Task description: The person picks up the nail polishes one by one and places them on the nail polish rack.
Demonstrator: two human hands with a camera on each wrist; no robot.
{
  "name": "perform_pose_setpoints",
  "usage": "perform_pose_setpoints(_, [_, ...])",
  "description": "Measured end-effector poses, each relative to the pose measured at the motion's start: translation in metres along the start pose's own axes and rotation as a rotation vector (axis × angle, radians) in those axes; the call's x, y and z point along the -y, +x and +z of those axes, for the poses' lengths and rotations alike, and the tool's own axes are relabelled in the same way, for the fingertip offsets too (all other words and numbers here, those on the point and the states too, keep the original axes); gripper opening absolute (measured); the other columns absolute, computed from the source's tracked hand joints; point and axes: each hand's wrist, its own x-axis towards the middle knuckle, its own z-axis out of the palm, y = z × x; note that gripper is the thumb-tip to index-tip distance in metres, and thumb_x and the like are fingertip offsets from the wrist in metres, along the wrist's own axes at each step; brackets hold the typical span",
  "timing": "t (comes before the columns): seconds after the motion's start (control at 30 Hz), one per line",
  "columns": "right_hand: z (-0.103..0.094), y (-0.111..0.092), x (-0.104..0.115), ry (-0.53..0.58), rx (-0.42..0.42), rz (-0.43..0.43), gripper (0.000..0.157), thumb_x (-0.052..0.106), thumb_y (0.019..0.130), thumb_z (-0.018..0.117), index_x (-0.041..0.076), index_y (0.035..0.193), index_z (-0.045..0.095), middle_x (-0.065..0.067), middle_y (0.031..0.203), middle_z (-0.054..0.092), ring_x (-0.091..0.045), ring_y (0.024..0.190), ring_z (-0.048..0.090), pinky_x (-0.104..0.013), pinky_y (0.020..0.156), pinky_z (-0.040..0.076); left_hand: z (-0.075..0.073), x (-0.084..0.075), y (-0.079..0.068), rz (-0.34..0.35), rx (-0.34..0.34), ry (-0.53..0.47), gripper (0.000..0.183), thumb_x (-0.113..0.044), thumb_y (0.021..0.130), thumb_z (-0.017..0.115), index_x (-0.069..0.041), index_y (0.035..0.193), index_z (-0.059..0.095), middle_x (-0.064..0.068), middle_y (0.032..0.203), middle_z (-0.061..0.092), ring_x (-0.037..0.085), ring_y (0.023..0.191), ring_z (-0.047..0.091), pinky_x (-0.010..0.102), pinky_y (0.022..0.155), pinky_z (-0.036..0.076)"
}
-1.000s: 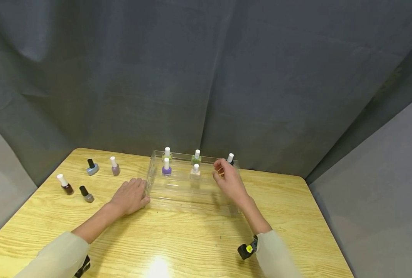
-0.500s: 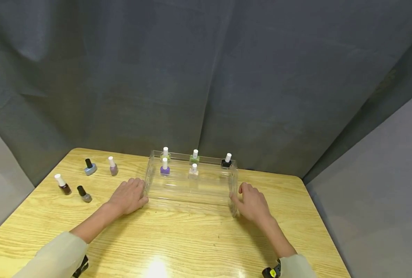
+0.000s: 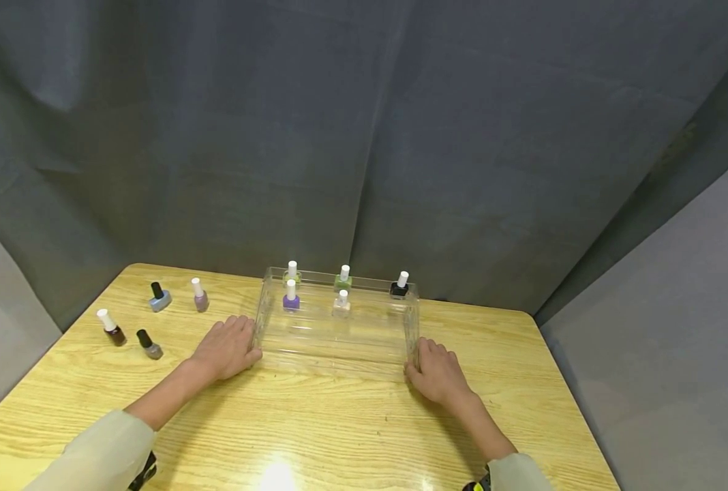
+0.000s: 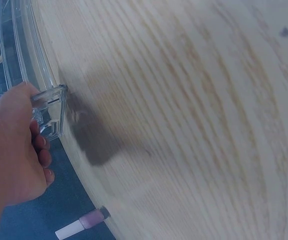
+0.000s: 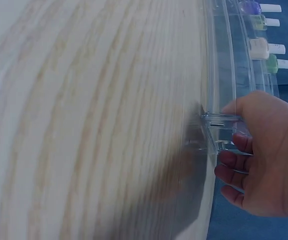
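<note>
Both arms reached forward, and there was the right hand, thumb inside and fingers curled outside, clamped on the right end of the clear tiered rack; the left hand had the left end pinched the same way. A second earlier the right hand was up by the black polish bottle; now it had dropped to the front corner, while the left had hardly budged. The rack sat near the back of the wooden table, the yellow-green bottle and green bottle on its rear tier with the black one, the purple bottle and pale pink bottle one step lower. Off to the left (past the left hand, which stood in between) waited the light-blue bottle, mauve bottle, dark red bottle and grey bottle.
</note>
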Motion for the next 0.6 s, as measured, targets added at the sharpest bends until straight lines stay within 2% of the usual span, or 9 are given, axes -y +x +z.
perform_pose_setpoints(0.33, [0.0025,-0.003,-0.0011,-0.043,0.031,0.003,0.025,0.03,0.099,0.057,0.013,0.087,0.043,-0.002,0.082,0.041,-0.024,0.077,0.04,-0.044,0.072,0.031,-0.0004,-0.0005,0.0006,-0.005,0.003,0.014,0.027,-0.032,0.093,0.06,-0.009,0.093,0.047,0.003,0.084,0.04,0.023,0.077,0.037,0.036,0.066,0.032])
perform_pose_setpoints(0.6, [0.0067,-0.0028,-0.0032,-0.097,0.054,0.001,0.022,0.029,0.102,0.049,0.011,0.091,0.045,-0.006,0.089,0.045,-0.028,0.083,0.044,-0.048,0.076,0.034,-0.0012,-0.0005,0.0009,-0.003,0.011,0.009,0.028,-0.033,0.094,0.061,-0.008,0.094,0.048,0.003,0.084,0.04,0.023,0.077,0.038,0.037,0.066,0.032])
